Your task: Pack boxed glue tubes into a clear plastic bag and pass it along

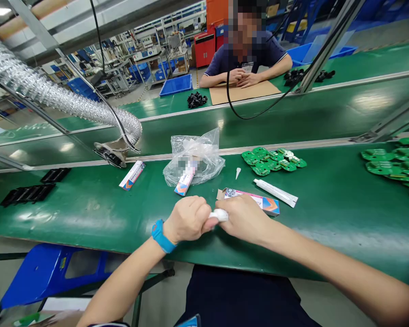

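Over the front of the green bench, my left hand (191,219) and my right hand (243,219) meet with fingers closed round a white tube (221,215). Only a short, rounded stretch of it shows between them; the rest is hidden in my grip. My left hand closes on its narrow end, and my right hand wraps the body. Just beyond my right hand lies an open printed carton (271,205), partly covered by that hand. A second white tube (276,193) lies to its right. Behind the carton is a small white pointed nozzle (237,173).
A clear plastic bag (204,156) lies partly over a printed carton (184,181); another carton (132,175) is farther left. Green circuit boards (272,160) lie behind and at right. Black parts (29,194) sit left. A duct nozzle (112,152) hangs low. A person (247,68) sits opposite.
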Demonstrator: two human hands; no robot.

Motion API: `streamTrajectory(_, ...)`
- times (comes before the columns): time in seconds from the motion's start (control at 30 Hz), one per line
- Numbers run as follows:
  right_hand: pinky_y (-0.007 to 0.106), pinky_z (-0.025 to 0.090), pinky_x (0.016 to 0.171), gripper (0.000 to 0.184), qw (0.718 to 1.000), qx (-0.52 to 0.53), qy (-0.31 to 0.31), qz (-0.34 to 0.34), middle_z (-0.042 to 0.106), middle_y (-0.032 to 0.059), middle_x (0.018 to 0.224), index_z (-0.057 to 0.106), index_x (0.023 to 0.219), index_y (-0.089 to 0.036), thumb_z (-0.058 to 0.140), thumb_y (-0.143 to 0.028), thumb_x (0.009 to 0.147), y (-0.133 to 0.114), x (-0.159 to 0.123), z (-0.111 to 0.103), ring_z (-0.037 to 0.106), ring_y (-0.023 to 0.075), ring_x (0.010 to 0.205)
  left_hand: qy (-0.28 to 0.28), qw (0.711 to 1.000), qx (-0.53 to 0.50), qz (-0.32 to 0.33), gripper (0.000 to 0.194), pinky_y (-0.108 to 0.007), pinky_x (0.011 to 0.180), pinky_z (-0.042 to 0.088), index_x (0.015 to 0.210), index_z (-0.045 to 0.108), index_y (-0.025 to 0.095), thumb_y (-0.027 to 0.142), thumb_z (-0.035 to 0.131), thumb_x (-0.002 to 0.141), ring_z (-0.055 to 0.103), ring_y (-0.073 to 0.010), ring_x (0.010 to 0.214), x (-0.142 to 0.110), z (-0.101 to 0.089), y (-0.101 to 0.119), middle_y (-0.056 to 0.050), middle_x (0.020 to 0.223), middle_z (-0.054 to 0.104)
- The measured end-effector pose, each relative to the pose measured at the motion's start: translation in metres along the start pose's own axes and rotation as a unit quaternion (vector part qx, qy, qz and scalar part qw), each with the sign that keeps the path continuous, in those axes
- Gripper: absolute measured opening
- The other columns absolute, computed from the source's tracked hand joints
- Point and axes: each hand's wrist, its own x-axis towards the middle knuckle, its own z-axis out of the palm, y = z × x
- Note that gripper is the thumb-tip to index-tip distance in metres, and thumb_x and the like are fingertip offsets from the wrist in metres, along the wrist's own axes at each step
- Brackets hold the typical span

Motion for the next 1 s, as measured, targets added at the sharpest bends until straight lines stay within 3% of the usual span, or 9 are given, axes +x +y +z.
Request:
streamTrajectory(0.07,0.031,0.02,0.057,0.015,0.994,-0.097,0.058,0.009,0.069,0.0075,0.075,0.066,0.079,-0.016,0.051,-0.015,0.081,0.003,0.004,0.008,0.057,0.0175,0.062,0.013,0.988,-0.051,-0.142,0.039,-0.031,0.054,0.026,0.068,0.046,0.021,0.034,0.034,0.104,0.039,-0.0135,0.054,-0.008,0.015,0.007,0.0,0.06,0.045)
streamTrajectory(0.13,0.033,0.019,0.056,0.017,0.984,-0.155,0.092,0.013,0.07,0.0087,0.073,0.067,0.079,-0.015,0.051,-0.012,0.079,0.008,0.01,0.014,0.06,0.0189,0.062,0.025,0.94,-0.134,-0.314,0.046,-0.03,0.053,0.025,0.061,0.04,0.021,0.038,0.033,0.104,0.035,-0.0114,0.051,-0.008,0.029,0.014,0.002,0.055,0.04)
streamTrajectory(0.23,0.033,0.018,0.055,0.018,0.97,-0.21,0.125,0.018,0.068,0.0094,0.068,0.067,0.075,-0.015,0.05,-0.008,0.077,0.015,0.02,0.018,0.062,0.0204,0.062,0.026,0.784,-0.305,-0.54,0.055,-0.028,0.048,0.022,0.057,0.033,0.022,0.055,0.029,0.101,0.028,-0.0096,0.046,0.002,0.045,0.018,0.004,0.051,0.034)
streamTrajectory(0.3,0.033,0.018,0.055,0.02,0.965,-0.227,0.129,0.028,0.069,0.0106,0.07,0.067,0.076,-0.014,0.048,-0.008,0.079,0.019,0.027,0.018,0.064,0.0216,0.064,0.006,0.673,-0.398,-0.623,0.055,-0.027,0.044,0.019,0.059,0.031,0.024,0.062,0.03,0.098,0.021,-0.009,0.042,0.009,0.051,0.013,0.006,0.049,0.03)
streamTrajectory(0.37,0.032,0.019,0.055,0.02,0.965,-0.228,0.116,0.05,0.07,0.0121,0.073,0.068,0.08,-0.014,0.048,-0.011,0.082,0.021,0.033,0.017,0.065,0.0228,0.066,-0.007,0.639,-0.419,-0.646,0.053,-0.027,0.043,0.017,0.061,0.03,0.024,0.064,0.032,0.096,0.018,-0.0088,0.042,0.014,0.056,0.006,0.007,0.049,0.029)
streamTrajectory(0.53,0.028,0.024,0.054,0.015,0.989,-0.083,0.019,0.122,0.071,0.0081,0.074,0.068,0.077,-0.018,0.057,-0.026,0.081,0.036,0.051,0.009,0.064,0.0204,0.067,0.007,0.833,-0.308,-0.46,0.04,-0.026,0.057,0.03,0.071,0.041,0.021,0.048,0.039,0.1,0.037,-0.0114,0.059,0.01,0.054,-0.019,0.003,0.064,0.041)
streamTrajectory(0.6,0.027,0.025,0.052,0.013,0.988,0.021,-0.031,0.151,0.067,0.0036,0.067,0.065,0.069,-0.019,0.059,-0.028,0.077,0.046,0.059,0.004,0.059,0.017,0.06,-0.004,0.876,-0.275,-0.396,0.03,-0.026,0.066,0.035,0.08,0.045,0.02,0.041,0.04,0.101,0.043,-0.0128,0.068,0.007,0.05,-0.029,0.002,0.072,0.046)
streamTrajectory(0.87,0.025,0.026,0.051,0.018,0.964,0.203,0.078,0.15,0.049,-0.0047,0.051,0.049,0.056,-0.02,0.055,-0.029,0.071,0.069,0.076,0.005,0.045,0.0112,0.052,0.037,0.923,-0.059,-0.379,0.012,-0.029,0.076,0.043,0.099,0.057,0.019,0.029,0.05,0.1,0.057,-0.018,0.085,0.002,0.072,-0.078,-0.006,0.096,0.059)
streamTrajectory(1.0,0.024,0.027,0.051,0.025,0.958,0.24,0.099,0.125,0.044,-0.0057,0.052,0.046,0.056,-0.02,0.055,-0.037,0.072,0.069,0.082,0.01,0.04,0.0102,0.054,0.018,0.934,0.073,-0.349,0.028,-0.032,0.076,0.047,0.125,0.055,0.016,0.027,0.051,0.099,0.061,-0.0227,0.092,0.012,0.085,-0.087,-0.01,0.102,0.063)
